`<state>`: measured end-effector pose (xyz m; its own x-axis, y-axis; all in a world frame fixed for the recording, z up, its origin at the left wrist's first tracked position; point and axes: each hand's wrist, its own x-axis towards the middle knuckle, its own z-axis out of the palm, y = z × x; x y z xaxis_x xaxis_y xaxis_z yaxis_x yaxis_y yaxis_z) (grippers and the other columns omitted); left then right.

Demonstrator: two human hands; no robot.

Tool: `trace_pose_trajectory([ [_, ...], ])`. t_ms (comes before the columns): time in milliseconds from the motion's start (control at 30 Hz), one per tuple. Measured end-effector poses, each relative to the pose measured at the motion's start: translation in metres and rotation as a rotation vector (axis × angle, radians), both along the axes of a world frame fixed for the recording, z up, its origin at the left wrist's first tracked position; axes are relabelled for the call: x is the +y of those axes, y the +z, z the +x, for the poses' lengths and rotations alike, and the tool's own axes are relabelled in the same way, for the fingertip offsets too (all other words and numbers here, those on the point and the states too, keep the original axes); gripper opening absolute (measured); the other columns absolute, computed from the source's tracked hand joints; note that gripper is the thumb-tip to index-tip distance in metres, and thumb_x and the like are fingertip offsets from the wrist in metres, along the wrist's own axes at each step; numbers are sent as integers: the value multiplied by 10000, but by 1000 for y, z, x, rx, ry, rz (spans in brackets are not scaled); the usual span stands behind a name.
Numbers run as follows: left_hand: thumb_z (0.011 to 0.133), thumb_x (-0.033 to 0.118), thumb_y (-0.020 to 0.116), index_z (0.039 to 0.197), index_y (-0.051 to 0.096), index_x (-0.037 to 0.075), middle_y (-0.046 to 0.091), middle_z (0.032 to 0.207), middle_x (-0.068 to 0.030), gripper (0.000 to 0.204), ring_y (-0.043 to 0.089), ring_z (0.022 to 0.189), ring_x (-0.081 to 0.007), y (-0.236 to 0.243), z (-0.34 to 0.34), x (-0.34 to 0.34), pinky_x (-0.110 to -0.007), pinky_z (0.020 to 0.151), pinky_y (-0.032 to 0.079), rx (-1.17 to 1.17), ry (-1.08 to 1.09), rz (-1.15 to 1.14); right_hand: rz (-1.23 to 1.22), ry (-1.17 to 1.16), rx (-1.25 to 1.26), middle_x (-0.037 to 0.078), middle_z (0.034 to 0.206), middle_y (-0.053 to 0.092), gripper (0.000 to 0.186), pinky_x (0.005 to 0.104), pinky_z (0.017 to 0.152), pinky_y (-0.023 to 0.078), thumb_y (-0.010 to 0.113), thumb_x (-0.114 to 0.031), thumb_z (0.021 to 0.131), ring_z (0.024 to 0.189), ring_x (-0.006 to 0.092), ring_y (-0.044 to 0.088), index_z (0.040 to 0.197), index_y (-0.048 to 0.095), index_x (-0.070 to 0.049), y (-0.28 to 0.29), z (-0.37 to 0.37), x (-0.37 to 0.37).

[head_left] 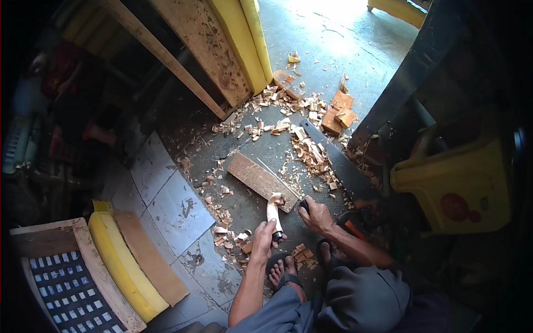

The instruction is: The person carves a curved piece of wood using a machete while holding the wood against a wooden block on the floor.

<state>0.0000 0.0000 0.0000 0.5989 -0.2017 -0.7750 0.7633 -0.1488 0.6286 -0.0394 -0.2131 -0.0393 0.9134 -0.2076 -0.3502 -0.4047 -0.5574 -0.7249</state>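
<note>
Handle (pixel 273 213): curved, pale wood, black lower end, in left hand (pixel 263 237), top end over the board's (pixel 261 181) near end. Contact with the board: can't tell. Left fingers wrapped around the handle's lower part. Right hand (pixel 318 215), just right of the board's near end, has fingers closed on a black-handled tool (pixel 303 205); its thin shaft points up-left along the board's right edge. File or blade, can't tell. Shavings (pixel 312 154) right of the board, wood blocks (pixel 337 112) farther beyond it.

Step in hand, judging by that: trimming the handle. Next move likely calls for bracing its top against the board and a controlled tool stroke, clear of left fingers.
</note>
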Motion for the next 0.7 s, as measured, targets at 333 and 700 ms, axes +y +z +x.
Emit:
trace_pose_trajectory([
  [333, 1034, 386, 448, 986, 590, 69, 661, 654, -119, 351, 571, 451, -175, -8, -11, -24, -481, 799, 608, 341, 262, -460, 140, -29, -78, 291, 795, 650, 263, 565, 662, 483, 552, -272, 1004, 773, 506, 651, 1120, 532, -36, 35, -16, 12],
  [700, 1039, 477, 400, 855, 566, 98, 544, 564, -42, 453, 402, 356, -122, 3, 8, -33, -289, 337, 360, 187, 170, -74, 79, 48, -141, 303, 798, 645, 171, 596, 646, 489, 510, -180, 1001, 762, 512, 639, 1065, 455, -31, 32, 8, 39],
])
